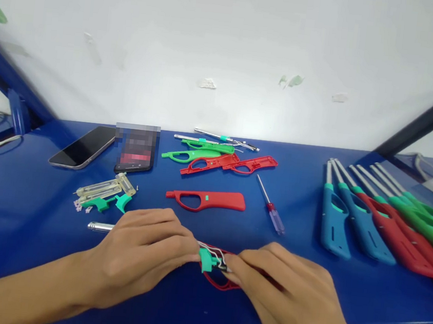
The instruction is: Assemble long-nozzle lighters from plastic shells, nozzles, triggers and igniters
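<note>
My left hand (pixel 144 260) is closed around a silver metal tube (pixel 100 227), whose end sticks out on the hand's left. Between the hands show a green trigger piece (pixel 206 261) and white wires, over a red lighter shell half (pixel 222 285). My right hand (pixel 284 287) pinches a small black part (pixel 223 267) at the wires' end; its fingers hide much of the shell. Behind the hands lie a whole-looking red shell half (pixel 224 200) and a screwdriver (pixel 271 209) with a clear purple handle.
Assembled lighters (pixel 374 225) lie at the right of the blue table (pixel 169 317). Red and green shells (pixel 201 156) with metal tubes are piled at the back. Two phones (pixel 84 146) lie back left, near clear tanks (pixel 101 189) and green triggers (pixel 98 203).
</note>
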{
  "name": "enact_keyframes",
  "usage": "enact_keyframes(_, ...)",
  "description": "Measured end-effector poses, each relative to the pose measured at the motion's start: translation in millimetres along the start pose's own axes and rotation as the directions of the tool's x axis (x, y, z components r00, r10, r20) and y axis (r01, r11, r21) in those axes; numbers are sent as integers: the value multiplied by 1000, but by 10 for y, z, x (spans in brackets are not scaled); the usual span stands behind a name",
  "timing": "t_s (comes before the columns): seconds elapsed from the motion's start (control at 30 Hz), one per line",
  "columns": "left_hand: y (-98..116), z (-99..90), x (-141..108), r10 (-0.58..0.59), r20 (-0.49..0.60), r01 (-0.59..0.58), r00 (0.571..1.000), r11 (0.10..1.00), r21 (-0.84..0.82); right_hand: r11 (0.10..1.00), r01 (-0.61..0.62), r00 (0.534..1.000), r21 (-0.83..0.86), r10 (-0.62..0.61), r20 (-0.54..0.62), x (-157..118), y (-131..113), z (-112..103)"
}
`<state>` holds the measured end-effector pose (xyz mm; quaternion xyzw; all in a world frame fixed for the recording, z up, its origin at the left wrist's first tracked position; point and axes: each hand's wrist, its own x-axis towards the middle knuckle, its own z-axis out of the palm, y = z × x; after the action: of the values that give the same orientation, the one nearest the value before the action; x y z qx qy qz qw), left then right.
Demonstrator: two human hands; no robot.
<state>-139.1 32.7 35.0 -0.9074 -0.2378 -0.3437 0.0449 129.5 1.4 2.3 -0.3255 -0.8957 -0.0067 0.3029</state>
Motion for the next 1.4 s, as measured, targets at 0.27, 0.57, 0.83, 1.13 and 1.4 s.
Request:
enact_keyframes(0.27,13,16,-84,-43,28,43,999,999,4,999,7,1000,33,-7,8,58,-13,-16)
enact_keyframes(0.57,23,-5,-84,-34,49,34,998,999,5,998,2,1000,56,-3,15,64,-21,-13)
enact_keyframes(0.83,5,-6,-71,-43,59,47,997,997,-68,998,-55,995,-23,53,-85,43,-40,-46)
enact_keyframes(1.13,23,22,-104,-89,86,99,992,988,-116,965,-116,990,-237,133,55,-236,39,-266)
enact_keyframes(1.4,18,-34,-84,-141,82,151,987,981,-126,939,-308,936,-149,328,130,-213,28,-131)
